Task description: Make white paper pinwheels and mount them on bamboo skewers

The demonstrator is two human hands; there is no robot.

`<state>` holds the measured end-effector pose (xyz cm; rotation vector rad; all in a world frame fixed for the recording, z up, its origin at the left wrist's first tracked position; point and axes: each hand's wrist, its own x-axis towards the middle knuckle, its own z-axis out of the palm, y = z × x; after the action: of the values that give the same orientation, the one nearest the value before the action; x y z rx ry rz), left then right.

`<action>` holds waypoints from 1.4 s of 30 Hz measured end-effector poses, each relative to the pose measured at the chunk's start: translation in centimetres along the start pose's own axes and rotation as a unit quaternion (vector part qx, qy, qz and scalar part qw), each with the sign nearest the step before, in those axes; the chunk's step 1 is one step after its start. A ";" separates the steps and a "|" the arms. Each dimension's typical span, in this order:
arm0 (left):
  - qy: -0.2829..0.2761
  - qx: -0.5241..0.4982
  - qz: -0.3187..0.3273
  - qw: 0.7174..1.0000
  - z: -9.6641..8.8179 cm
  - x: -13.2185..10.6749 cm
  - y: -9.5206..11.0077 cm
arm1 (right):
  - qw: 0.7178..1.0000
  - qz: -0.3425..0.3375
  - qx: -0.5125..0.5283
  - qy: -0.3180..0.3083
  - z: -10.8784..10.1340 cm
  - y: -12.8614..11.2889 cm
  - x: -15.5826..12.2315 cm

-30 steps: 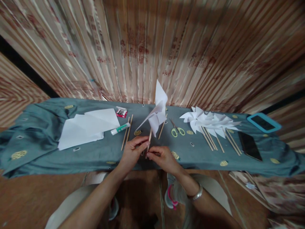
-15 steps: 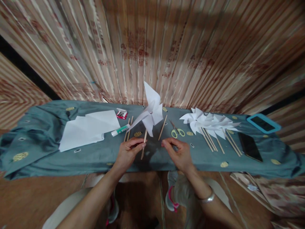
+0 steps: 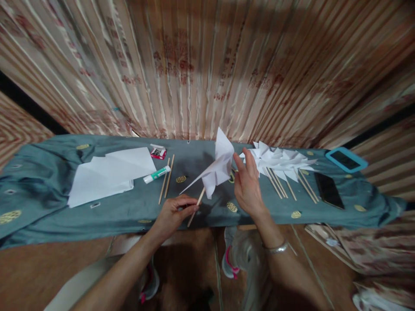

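Note:
A white paper pinwheel (image 3: 221, 165) on a thin wooden stick leans to the right in front of me. My left hand (image 3: 177, 212) pinches the stick below the paper blades between thumb and fingers. Beside the pinwheel's right edge is my right hand (image 3: 249, 185), its fingers stretched upward and apart, holding nothing; whether a fingertip touches the paper I cannot tell. Behind the pinwheel and that hand, the scissors (image 3: 231, 176) are mostly hidden, with only a bit of yellow handle showing. Several finished pinwheels (image 3: 279, 159) lie overlapped just right of my right hand.
On the cloth-covered table (image 3: 110, 220), white paper sheets (image 3: 106, 172) lie at the left. Near them are a glue stick (image 3: 157, 174), a small red box (image 3: 158, 152) and two loose sticks (image 3: 169, 177). At the right lie a dark phone (image 3: 329, 191) and a blue-framed tablet (image 3: 346, 160). A curtain hangs behind.
The pinwheel has tilted and turned to the right in my left hand. My right hand has risen beside its blades and its fingers have opened. The whole view has shifted slightly.

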<state>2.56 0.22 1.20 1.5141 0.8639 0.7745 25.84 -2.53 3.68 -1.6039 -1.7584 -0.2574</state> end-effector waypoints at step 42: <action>0.036 -0.019 -0.016 0.999 -0.2 0.1 0.7 | 0.968 0.115 0.223 -0.021 -0.4 -0.9 -0.5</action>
<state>2.45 0.37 1.88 1.4428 0.9196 0.8228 25.16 -3.32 3.92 -1.4658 -1.5053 0.2685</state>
